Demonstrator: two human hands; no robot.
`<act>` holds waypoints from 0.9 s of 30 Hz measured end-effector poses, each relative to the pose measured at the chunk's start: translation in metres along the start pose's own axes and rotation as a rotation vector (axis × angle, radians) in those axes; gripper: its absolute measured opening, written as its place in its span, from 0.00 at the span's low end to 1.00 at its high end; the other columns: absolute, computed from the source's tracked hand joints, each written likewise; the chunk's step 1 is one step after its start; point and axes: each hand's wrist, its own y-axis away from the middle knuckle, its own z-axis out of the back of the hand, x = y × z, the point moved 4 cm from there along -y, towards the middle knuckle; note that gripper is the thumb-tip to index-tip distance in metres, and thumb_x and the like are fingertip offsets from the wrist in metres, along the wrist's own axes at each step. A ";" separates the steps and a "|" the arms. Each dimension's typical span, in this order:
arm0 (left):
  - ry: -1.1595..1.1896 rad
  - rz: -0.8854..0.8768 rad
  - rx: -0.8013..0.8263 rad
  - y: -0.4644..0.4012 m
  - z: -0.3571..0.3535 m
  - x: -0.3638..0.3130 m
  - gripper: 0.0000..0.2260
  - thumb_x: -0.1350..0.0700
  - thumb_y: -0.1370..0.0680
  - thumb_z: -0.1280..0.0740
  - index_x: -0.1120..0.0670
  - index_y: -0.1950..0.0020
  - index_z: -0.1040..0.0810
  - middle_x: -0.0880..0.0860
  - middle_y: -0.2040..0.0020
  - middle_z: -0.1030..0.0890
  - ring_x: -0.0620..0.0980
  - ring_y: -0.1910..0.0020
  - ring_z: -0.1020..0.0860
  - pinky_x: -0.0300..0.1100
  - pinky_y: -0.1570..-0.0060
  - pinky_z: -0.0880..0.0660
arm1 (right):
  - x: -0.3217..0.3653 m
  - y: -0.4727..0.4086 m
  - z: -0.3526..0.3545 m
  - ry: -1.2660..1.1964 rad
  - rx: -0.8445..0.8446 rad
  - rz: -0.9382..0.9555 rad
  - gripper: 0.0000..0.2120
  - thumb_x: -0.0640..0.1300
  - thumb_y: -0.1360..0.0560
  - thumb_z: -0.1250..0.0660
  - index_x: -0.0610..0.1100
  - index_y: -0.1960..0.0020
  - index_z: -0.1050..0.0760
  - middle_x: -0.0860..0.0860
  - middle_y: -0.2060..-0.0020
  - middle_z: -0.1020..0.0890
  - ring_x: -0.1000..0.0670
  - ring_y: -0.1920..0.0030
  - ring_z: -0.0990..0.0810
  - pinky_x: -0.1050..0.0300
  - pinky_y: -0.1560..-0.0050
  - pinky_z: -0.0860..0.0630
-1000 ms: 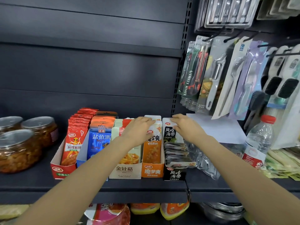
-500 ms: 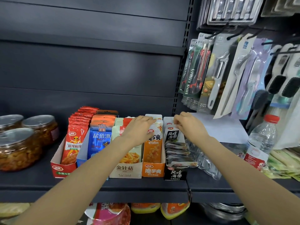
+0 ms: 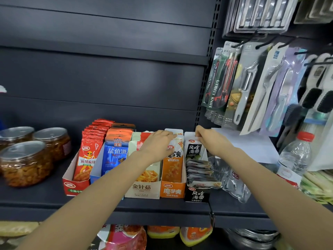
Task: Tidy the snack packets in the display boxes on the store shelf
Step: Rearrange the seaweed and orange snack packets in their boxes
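Since half a second ago both my hands have shifted very little; the view has tilted slightly, and the shelf contents sit as before. My left hand lies palm down over the beige display box, fingers fairly straight, tips touching the top of the orange packets in the orange box; I cannot tell whether it pinches anything. My right hand has fingers curled on the top edge of the upright black seaweed packet at the back of the black box. Red packets and blue packets stand in their boxes to the left. My left forearm hides much of the beige box's packets. The jars are cut off at the frame's left edge; the bottle stands to the right.
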 end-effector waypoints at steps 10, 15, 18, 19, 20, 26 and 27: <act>0.068 -0.008 -0.066 0.004 0.004 -0.004 0.25 0.53 0.21 0.37 0.50 0.25 0.39 0.49 0.25 0.38 0.49 0.26 0.42 0.42 0.28 0.43 | -0.004 0.024 0.050 -0.042 -0.216 0.018 0.03 0.44 0.19 0.44 0.45 0.50 0.36 0.44 0.63 0.21 0.41 0.62 0.24 0.49 0.63 0.27; 0.225 -0.017 -0.148 0.010 0.014 -0.012 0.20 0.55 0.21 0.37 0.52 0.29 0.32 0.50 0.36 0.27 0.49 0.34 0.33 0.42 0.35 0.35 | -0.006 0.039 0.074 -0.245 -0.440 0.010 0.06 0.41 0.20 0.42 0.43 0.45 0.29 0.45 0.54 0.17 0.41 0.57 0.20 0.46 0.57 0.23; 0.388 0.043 -0.133 0.012 0.020 -0.017 0.17 0.55 0.20 0.37 0.53 0.32 0.28 0.49 0.53 0.24 0.45 0.53 0.25 0.38 0.50 0.27 | -0.005 0.050 0.080 -0.374 -0.524 -0.018 0.08 0.39 0.20 0.41 0.41 0.46 0.24 0.46 0.53 0.16 0.44 0.55 0.20 0.50 0.55 0.24; 0.485 0.087 -0.107 0.013 0.021 -0.018 0.16 0.55 0.20 0.37 0.53 0.33 0.28 0.48 0.57 0.23 0.44 0.59 0.24 0.36 0.57 0.27 | -0.006 0.054 0.080 -0.435 -0.547 -0.033 0.08 0.38 0.21 0.40 0.41 0.48 0.23 0.47 0.55 0.16 0.45 0.55 0.20 0.51 0.55 0.24; 0.596 0.139 -0.078 0.014 0.022 -0.018 0.15 0.55 0.20 0.37 0.54 0.33 0.27 0.48 0.59 0.22 0.44 0.63 0.23 0.35 0.62 0.27 | -0.008 0.058 0.079 -0.522 -0.566 -0.061 0.07 0.38 0.21 0.40 0.40 0.49 0.23 0.48 0.56 0.17 0.46 0.56 0.20 0.52 0.56 0.24; 1.417 0.443 0.001 0.026 0.025 -0.018 0.12 0.53 0.20 0.38 0.59 0.45 0.21 0.55 0.53 0.16 0.48 0.56 0.17 0.38 0.53 0.22 | -0.014 0.084 0.065 -1.114 -0.557 -0.197 0.07 0.37 0.22 0.37 0.45 0.55 0.22 0.51 0.60 0.18 0.55 0.60 0.23 0.66 0.58 0.24; 1.486 0.466 -0.002 0.029 0.026 -0.018 0.12 0.51 0.20 0.38 0.58 0.48 0.19 0.55 0.53 0.16 0.49 0.53 0.17 0.40 0.50 0.22 | -0.014 0.088 0.064 -1.092 -0.556 -0.190 0.07 0.38 0.23 0.36 0.46 0.55 0.20 0.53 0.60 0.18 0.58 0.60 0.23 0.66 0.56 0.26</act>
